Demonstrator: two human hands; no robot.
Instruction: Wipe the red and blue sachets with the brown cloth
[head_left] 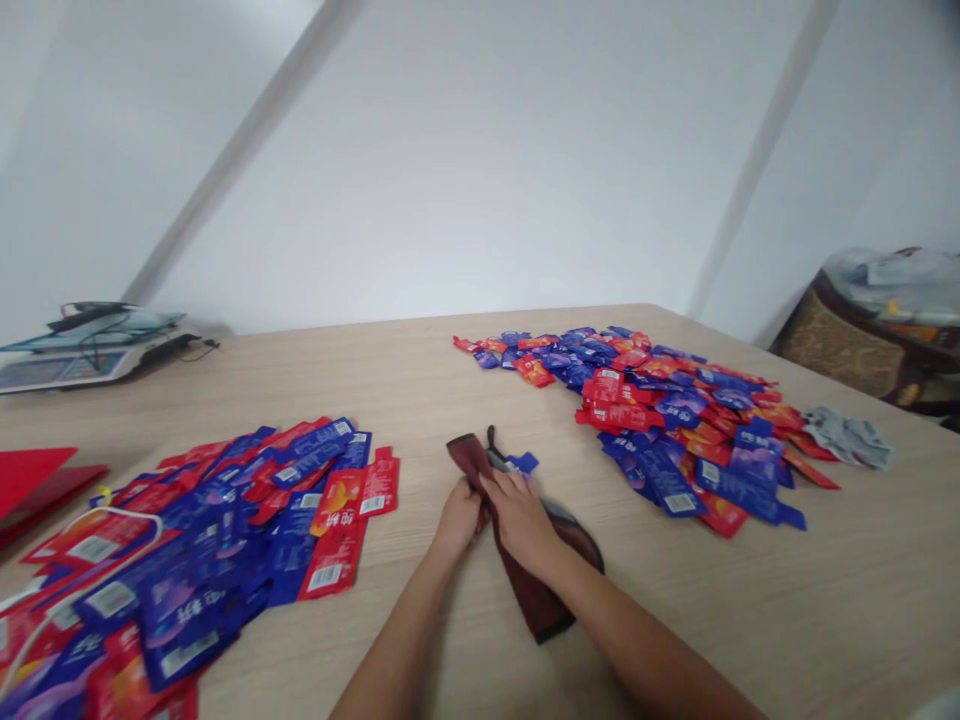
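Observation:
Near the middle of the table, both hands are on a dark maroon fabric piece (pixel 524 588) with black ends, which lies slanted and partly folded. My left hand (pixel 459 518) is closed at its left edge, with the fingertips partly hidden. Across its middle lies my right hand (pixel 523 525), its fingers bent over the fabric. A black-edged grey part (pixel 571 522) shows to the right of my right hand, and a short black loop (pixel 492 438) sticks up beyond the fingers. Just past the right fingertips is a small blue packet (pixel 525 463), mostly covered.
Red and blue packets form a left pile (pixel 247 510) and a right pile (pixel 660 400). A white cord (pixel 112 512) crosses the left pile. Red folders (pixel 37 480) and a flat scale (pixel 82 365) are far left. A grey glove (pixel 847 437) lies right, near a patterned chair (pixel 847 335).

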